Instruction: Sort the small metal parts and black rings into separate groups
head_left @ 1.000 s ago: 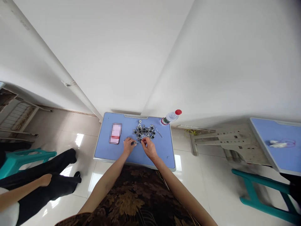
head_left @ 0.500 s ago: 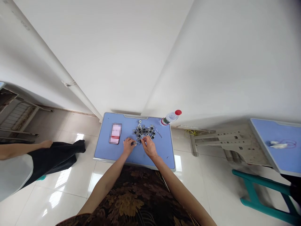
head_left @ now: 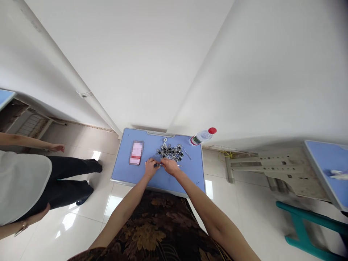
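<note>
several blue desks (head_left: 122, 170), glossy floor tiles (head_left: 65, 232)

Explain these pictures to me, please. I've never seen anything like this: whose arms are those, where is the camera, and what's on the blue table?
No machine here: these are a person's own bare arms, filmed by a camera worn on their head, looking forward and down. The left hand and right hand meet at the near edge of a heap of small metal fittings with black parts, on a blue desk. The left hand seems to pinch a small dark piece; whether the right holds anything is hard to tell. A blurred pink-and-white item and a red-capped plastic bottle lie nearby. Another person stands to the left.
</note>
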Action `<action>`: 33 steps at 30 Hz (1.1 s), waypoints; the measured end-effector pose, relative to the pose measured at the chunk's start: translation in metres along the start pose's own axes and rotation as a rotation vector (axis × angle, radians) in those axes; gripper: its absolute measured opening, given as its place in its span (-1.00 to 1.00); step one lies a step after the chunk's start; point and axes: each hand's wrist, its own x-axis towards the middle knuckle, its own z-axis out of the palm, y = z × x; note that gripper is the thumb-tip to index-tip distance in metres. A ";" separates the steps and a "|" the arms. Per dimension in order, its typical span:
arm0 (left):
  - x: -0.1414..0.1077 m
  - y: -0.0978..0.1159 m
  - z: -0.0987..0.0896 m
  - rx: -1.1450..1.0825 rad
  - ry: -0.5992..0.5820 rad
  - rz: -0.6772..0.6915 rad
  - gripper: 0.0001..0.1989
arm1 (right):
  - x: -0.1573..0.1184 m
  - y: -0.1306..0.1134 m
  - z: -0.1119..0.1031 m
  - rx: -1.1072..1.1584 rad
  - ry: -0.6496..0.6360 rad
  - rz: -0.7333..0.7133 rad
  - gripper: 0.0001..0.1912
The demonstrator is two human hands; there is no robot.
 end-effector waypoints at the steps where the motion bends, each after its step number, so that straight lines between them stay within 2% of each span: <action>1: 0.000 0.000 0.000 0.004 -0.002 -0.003 -0.83 | 0.002 0.001 0.000 -0.009 -0.003 -0.018 -0.76; 5: 0.001 0.000 -0.001 0.027 -0.018 -0.014 -0.83 | 0.013 0.003 0.003 0.008 0.013 -0.088 -0.81; 11: 0.001 0.000 -0.001 0.032 -0.012 -0.010 -0.78 | 0.019 0.007 0.010 0.011 0.006 -0.182 -0.75; 16: 0.000 0.000 -0.002 0.030 -0.016 -0.008 -0.76 | 0.017 0.009 0.010 0.019 -0.014 -0.198 -0.80; 20: -0.001 0.001 -0.002 0.029 -0.020 -0.006 -0.76 | 0.013 0.012 0.003 0.072 -0.011 -0.125 -0.82; 27: -0.001 0.001 -0.002 0.014 -0.051 -0.016 -0.77 | 0.007 0.012 -0.011 0.038 -0.031 0.133 -0.76; 33: -0.001 0.000 -0.002 0.019 -0.043 -0.004 -0.77 | 0.010 0.007 -0.016 0.065 -0.027 0.232 -0.69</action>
